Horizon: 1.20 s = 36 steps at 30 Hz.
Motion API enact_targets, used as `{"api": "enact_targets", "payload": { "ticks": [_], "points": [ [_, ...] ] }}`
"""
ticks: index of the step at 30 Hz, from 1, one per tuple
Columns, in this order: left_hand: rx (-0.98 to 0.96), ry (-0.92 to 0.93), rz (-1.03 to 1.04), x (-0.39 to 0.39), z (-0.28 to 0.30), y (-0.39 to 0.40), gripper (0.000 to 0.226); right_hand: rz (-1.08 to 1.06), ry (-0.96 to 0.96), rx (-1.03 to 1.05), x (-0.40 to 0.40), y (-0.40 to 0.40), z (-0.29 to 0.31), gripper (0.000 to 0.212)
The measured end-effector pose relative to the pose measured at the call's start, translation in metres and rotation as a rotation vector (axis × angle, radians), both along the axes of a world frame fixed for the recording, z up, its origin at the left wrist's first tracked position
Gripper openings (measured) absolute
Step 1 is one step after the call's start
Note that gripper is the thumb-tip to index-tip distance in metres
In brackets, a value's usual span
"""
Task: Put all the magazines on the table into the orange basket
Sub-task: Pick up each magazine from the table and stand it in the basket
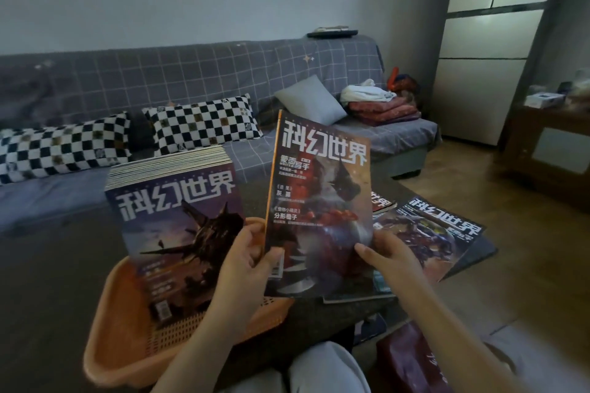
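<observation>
The left hand (pixel 245 260) grips the lower left edge of a magazine (pixel 321 210), thumb curled over the front cover and fingers behind it, while the right hand (pixel 391 254) holds the lower right edge with its thumb laid on the cover. The magazine stands nearly upright between them, its reddish cover facing the camera, raised above the dark table (pixel 57 265). Just left of it, a thick stack of magazines (pixel 175 217) stands on end inside the orange basket (pixel 127 338), leaning back, with a purple cover showing an aircraft at the front. The basket sits on the table close to the person's knees. To the right, more magazines (pixel 437 233) lie flat and overlapping on the table; how many there are is hard to tell, since the held copy hides part of them. Beyond the table runs a sofa (pixel 191 73) in a grey checked cover, with two black-and-white chequered pillows (pixel 201 121) and folded clothes (pixel 380 105) at its right end.
</observation>
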<state>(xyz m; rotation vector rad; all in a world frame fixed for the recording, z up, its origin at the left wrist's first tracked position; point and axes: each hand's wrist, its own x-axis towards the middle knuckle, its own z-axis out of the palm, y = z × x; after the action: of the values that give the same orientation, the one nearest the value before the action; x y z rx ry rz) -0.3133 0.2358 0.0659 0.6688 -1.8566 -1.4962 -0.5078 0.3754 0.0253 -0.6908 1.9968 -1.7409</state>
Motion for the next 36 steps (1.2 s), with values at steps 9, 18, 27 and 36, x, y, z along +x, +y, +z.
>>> {"api": "enact_targets", "payload": {
  "ticks": [9, 18, 27, 36],
  "points": [
    [0.119, 0.038, 0.226, 0.099, -0.006, -0.05, 0.028, 0.18, 0.121, -0.02, 0.067, -0.077, 0.024, 0.018],
    [-0.096, -0.301, 0.532, 0.139, -0.025, -0.095, 0.024, 0.232, 0.281, 0.108, 0.099, -0.145, 0.009, 0.03],
    [-0.22, -0.491, 0.632, 0.133, -0.036, -0.102, 0.018, 0.211, 0.494, 0.257, 0.111, -0.157, -0.005, 0.039],
    [-0.237, -0.585, 0.625, 0.127, -0.037, -0.111, 0.015, 0.167, 0.525, 0.232, 0.111, -0.162, -0.007, 0.032]
  ]
}}
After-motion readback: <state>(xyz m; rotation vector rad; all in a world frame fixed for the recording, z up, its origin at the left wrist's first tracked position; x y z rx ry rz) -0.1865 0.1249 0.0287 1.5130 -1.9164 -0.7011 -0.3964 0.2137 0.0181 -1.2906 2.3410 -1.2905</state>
